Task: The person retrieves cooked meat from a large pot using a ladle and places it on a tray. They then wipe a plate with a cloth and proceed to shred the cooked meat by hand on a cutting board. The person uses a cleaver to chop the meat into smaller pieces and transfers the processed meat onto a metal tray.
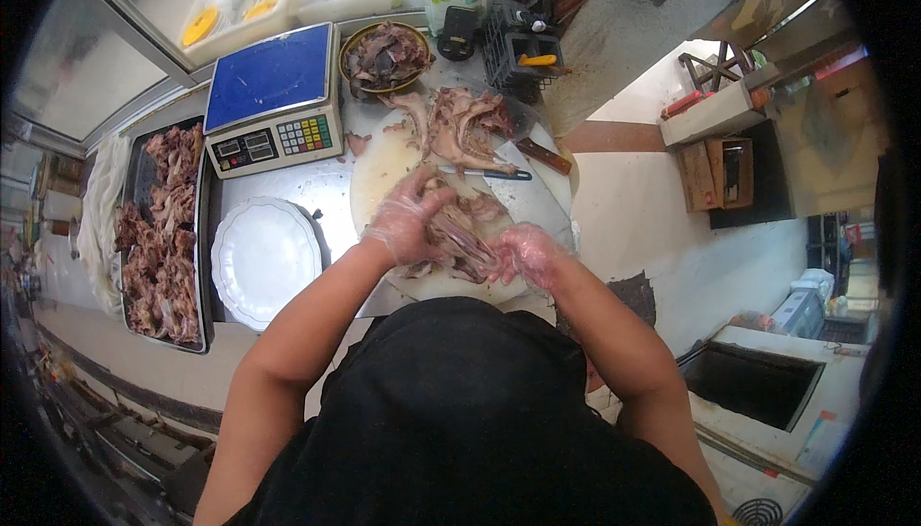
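My left hand (411, 218), in a clear plastic glove, grips the upper end of a piece of cooked meat on the bone (460, 227). At the lower right end of that piece, my right hand (529, 252), gloved the same way, has its fingers curled against it; they partly hide that end. Both hands are over a round, pale cutting board (374, 159). Further up the board lies a larger bony carcass piece (468, 123). Between the two pieces rests a narrow knife with a dark handle (507, 175). A wooden-handled cleaver (545, 156) lies at the board's right side.
Left of the board stand a white scalloped plate (266, 260), a digital scale (270, 101) and a dark tray (203, 310) of meat pieces. Behind are a bowl (345, 42) heaped with meat scraps and a grey plastic basket (504, 58) with a yellow-handled tool (537, 60).
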### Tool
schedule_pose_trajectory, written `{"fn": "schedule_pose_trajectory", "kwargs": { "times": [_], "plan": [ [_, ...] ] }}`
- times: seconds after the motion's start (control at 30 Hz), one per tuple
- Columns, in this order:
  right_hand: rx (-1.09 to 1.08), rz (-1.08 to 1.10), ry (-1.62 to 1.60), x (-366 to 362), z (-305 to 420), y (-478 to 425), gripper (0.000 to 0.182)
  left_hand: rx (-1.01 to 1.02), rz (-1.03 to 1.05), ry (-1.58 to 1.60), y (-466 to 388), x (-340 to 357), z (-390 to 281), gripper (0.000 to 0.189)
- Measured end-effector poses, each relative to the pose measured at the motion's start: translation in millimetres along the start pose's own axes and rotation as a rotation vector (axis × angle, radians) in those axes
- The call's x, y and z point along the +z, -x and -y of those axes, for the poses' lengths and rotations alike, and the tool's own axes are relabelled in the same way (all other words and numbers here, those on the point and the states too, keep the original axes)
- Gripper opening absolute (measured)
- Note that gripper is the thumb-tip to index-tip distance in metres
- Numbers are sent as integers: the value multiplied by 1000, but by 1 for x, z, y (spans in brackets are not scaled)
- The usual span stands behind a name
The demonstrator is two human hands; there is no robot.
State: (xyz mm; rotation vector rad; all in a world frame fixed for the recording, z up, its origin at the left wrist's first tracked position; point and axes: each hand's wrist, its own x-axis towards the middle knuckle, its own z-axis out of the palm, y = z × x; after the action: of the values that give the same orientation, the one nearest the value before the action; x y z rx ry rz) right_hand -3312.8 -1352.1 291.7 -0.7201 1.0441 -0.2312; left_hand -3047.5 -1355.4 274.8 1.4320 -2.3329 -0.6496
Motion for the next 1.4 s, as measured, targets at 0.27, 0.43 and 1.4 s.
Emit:
{"fn": "schedule_pose_trajectory", "kwargs": {
  "times": [0.27, 0.43, 1.4],
  "plan": [
    [-349, -80, 100, 39, 62, -12, 31, -39, -439, 243, -3, -9, 4, 54],
    [-491, -709, 806, -44, 71, -79, 41, -146, -343, 282, 3, -26, 4, 52],
    [-734, -404, 908, 65, 31, -70, 37, -387, -312, 853, 1, -42, 69, 57]
  ]
}}
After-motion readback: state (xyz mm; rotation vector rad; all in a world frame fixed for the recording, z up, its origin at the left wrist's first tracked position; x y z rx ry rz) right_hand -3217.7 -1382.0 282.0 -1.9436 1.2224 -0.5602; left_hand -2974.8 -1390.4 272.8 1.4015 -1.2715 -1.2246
